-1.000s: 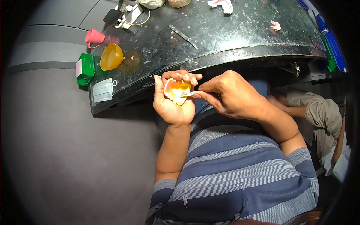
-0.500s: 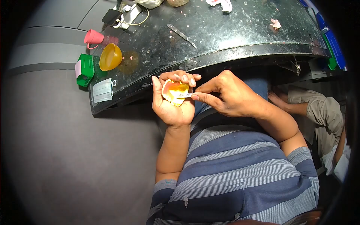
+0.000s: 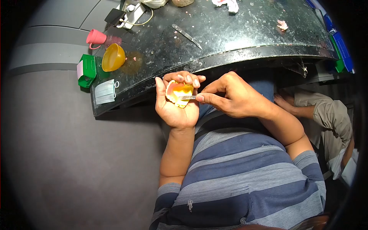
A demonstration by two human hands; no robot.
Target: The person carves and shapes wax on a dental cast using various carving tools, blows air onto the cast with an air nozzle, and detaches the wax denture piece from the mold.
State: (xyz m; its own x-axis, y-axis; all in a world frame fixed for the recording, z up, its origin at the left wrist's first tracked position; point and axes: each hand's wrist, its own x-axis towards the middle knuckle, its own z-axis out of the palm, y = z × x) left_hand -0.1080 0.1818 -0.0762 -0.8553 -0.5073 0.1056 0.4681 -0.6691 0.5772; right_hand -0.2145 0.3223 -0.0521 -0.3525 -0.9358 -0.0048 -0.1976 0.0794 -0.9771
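Note:
A small yellow and pink dental cast (image 3: pixel 178 90) lies in the palm of my left hand (image 3: pixel 178 109), with the fingers curled over its far edge. My right hand (image 3: pixel 234 97) pinches a thin metal tool (image 3: pixel 187 97) between thumb and forefinger. The tool's flat end reaches over the inside of the cast, at its near right part; whether it touches the surface is hard to tell. Both hands are in front of the dark table's edge, above the lap.
On the dark table (image 3: pixel 165 46) are a scalpel (image 3: pixel 186 36), a yellow bowl (image 3: pixel 113 57), a pink cup (image 3: pixel 96 37), a green box (image 3: pixel 87 71), a face mask (image 3: pixel 105 92), a power strip (image 3: pixel 133 16) and pink scraps (image 3: pixel 282 25). Another person's legs (image 3: pixel 329 111) show at the right.
My left hand with the cast has shifted slightly left since the first frame. The tool in my right hand has moved a little left and now lies flatter over the cast.

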